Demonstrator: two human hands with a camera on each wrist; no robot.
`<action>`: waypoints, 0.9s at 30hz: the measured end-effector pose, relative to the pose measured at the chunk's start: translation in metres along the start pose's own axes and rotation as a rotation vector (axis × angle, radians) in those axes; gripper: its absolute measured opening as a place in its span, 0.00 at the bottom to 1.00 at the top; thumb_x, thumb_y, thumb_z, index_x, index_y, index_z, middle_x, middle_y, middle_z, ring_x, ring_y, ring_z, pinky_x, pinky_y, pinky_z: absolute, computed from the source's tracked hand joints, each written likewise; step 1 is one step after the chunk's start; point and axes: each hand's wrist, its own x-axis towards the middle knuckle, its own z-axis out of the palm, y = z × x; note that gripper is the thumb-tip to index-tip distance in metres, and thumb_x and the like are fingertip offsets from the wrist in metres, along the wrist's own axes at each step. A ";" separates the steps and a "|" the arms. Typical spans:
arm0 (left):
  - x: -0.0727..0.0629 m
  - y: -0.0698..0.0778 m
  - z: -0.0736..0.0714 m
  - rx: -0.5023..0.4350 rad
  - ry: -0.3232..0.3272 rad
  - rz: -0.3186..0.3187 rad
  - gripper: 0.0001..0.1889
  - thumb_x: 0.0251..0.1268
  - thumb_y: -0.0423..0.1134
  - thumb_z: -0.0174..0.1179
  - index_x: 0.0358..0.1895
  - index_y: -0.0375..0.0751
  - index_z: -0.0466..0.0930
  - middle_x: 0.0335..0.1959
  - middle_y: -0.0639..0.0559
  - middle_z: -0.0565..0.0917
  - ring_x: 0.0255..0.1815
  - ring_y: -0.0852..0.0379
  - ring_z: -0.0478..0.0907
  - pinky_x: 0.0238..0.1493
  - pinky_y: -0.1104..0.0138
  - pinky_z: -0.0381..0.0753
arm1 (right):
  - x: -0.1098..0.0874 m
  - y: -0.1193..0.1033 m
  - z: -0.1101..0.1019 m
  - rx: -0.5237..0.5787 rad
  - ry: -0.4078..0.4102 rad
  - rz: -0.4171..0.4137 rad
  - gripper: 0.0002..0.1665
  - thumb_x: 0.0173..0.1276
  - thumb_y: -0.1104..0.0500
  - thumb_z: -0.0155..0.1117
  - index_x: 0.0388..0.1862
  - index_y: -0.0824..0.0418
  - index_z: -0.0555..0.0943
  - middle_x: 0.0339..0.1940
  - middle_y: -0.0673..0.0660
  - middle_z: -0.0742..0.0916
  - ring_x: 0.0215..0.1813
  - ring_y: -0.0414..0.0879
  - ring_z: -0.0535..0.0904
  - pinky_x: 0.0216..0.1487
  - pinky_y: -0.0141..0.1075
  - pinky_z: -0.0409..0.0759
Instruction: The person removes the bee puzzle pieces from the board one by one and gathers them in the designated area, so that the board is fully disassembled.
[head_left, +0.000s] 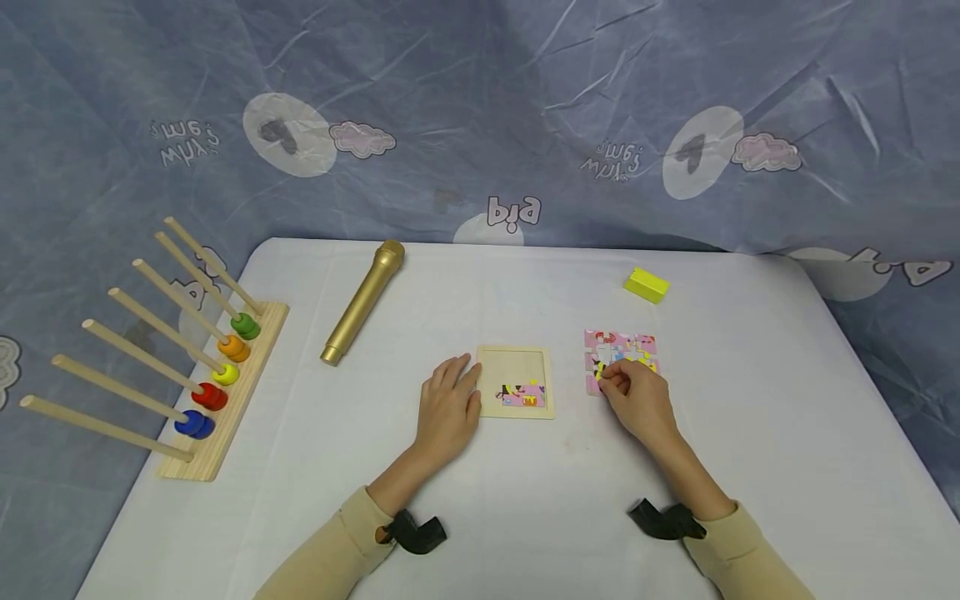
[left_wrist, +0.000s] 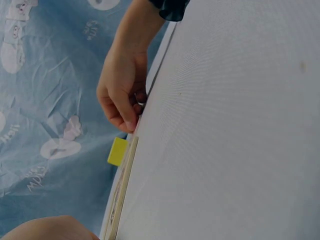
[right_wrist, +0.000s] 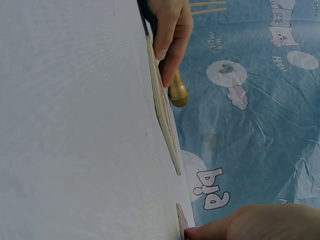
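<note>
A shallow wooden puzzle tray lies mid-table, with a few joined picture pieces in its lower right part. My left hand rests at the tray's left edge, fingers extended and fingertips on the rim. To the right of the tray lies a pink puzzle picture made of several pieces. Over its lower left part is my right hand, thumb and index finger pinching a puzzle piece at the picture's left side. That piece is mostly hidden by the fingertips.
A yellow block sits behind the pink picture. At the back left lies a gold microphone. Along the left table edge stands a wooden peg rack with coloured rings on tall pegs. A patterned blue-grey cloth hangs behind the white table.
</note>
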 end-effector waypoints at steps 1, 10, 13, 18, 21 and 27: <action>0.000 0.000 0.000 0.000 0.000 -0.001 0.19 0.66 0.34 0.58 0.59 0.36 0.79 0.65 0.41 0.75 0.67 0.43 0.67 0.61 0.49 0.68 | 0.000 0.000 0.000 0.001 -0.002 0.000 0.03 0.59 0.67 0.69 0.30 0.65 0.82 0.23 0.55 0.81 0.26 0.42 0.71 0.29 0.30 0.68; 0.000 0.000 0.000 -0.006 -0.005 -0.004 0.19 0.66 0.34 0.57 0.59 0.36 0.79 0.66 0.41 0.75 0.68 0.43 0.67 0.61 0.49 0.67 | 0.002 0.000 -0.003 0.046 0.023 0.000 0.03 0.60 0.67 0.69 0.32 0.65 0.83 0.25 0.56 0.83 0.27 0.39 0.71 0.30 0.26 0.69; 0.000 0.000 0.000 -0.006 0.001 0.001 0.19 0.66 0.34 0.58 0.59 0.36 0.79 0.66 0.41 0.75 0.67 0.43 0.67 0.60 0.49 0.68 | 0.004 -0.003 -0.004 0.089 0.035 -0.012 0.04 0.60 0.67 0.68 0.34 0.65 0.83 0.27 0.55 0.83 0.28 0.37 0.72 0.31 0.23 0.69; 0.000 -0.001 0.001 -0.004 0.009 0.007 0.19 0.65 0.34 0.58 0.59 0.36 0.80 0.65 0.41 0.75 0.67 0.43 0.68 0.60 0.49 0.68 | 0.007 -0.018 0.000 0.155 -0.029 -0.048 0.07 0.63 0.66 0.67 0.40 0.66 0.82 0.30 0.56 0.82 0.29 0.39 0.73 0.30 0.23 0.71; 0.000 -0.001 0.001 -0.002 0.009 0.009 0.19 0.66 0.34 0.58 0.59 0.37 0.79 0.65 0.41 0.75 0.67 0.43 0.68 0.60 0.49 0.68 | 0.007 -0.033 0.007 0.171 -0.089 -0.079 0.09 0.62 0.65 0.68 0.42 0.66 0.82 0.32 0.56 0.82 0.30 0.41 0.74 0.31 0.26 0.72; 0.000 0.000 0.001 -0.001 0.013 0.017 0.19 0.65 0.34 0.58 0.59 0.37 0.80 0.65 0.40 0.76 0.67 0.43 0.68 0.59 0.49 0.68 | 0.007 -0.061 0.027 0.218 -0.149 -0.181 0.13 0.58 0.64 0.72 0.42 0.66 0.83 0.32 0.56 0.81 0.30 0.42 0.73 0.31 0.29 0.71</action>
